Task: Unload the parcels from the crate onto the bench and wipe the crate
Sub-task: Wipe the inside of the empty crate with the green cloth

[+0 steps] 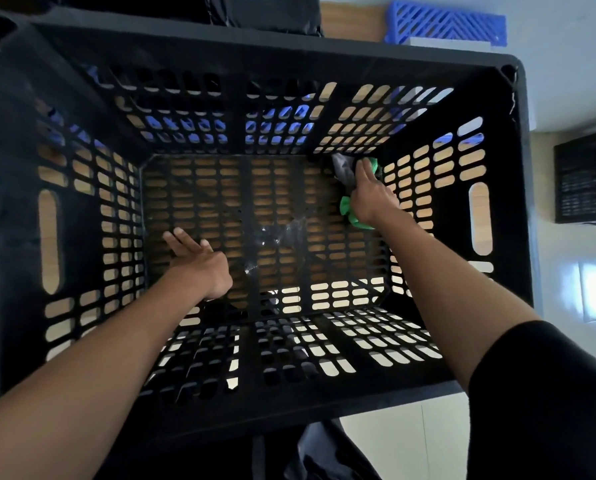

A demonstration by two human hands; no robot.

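A large black slotted crate [511, 216] fills the view, seen from above, with no parcels inside. My right hand [369, 195] reaches deep into its far right corner and presses a green and grey cloth [347, 207] against the floor there. My left hand [199, 263] rests flat on the crate floor near the left wall, fingers spread, holding nothing. Wet streaks glisten on the floor [279, 233] between my hands.
A blue slotted plastic piece [445, 24] lies beyond the crate's far rim on a wooden surface. A second dark crate [585, 174] stands at the right on the pale tiled floor. Dark fabric [272, 12] lies behind the far rim.
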